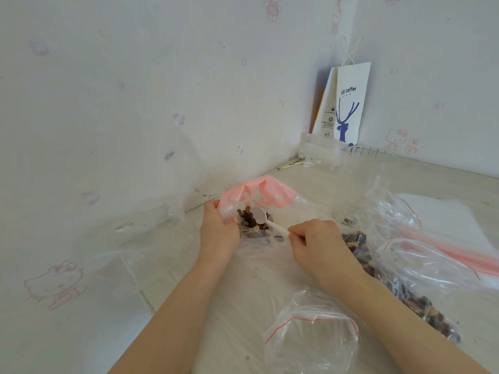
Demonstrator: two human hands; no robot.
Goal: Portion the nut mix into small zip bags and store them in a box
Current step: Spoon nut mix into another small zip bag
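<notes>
A large clear bag with a pink zip top (267, 194) lies open on the table, brown nut mix (249, 220) showing in its mouth. My left hand (218, 233) grips the bag's left edge and holds the mouth open. My right hand (321, 244) pinches the handle of a white plastic spoon (263, 218), whose bowl rests on the nuts inside the bag. A small empty zip bag with a red line (313, 336) lies near my right forearm. Filled small bags of nut mix (405, 287) lie to the right.
A clear plastic box (372, 155) stands at the back right beside a white coffee paper bag (348, 103) leaning in the wall corner. More clear zip bags (321, 152) stand in front of it. A clear box lid (118, 260) lies on the left. The wall runs close along the left.
</notes>
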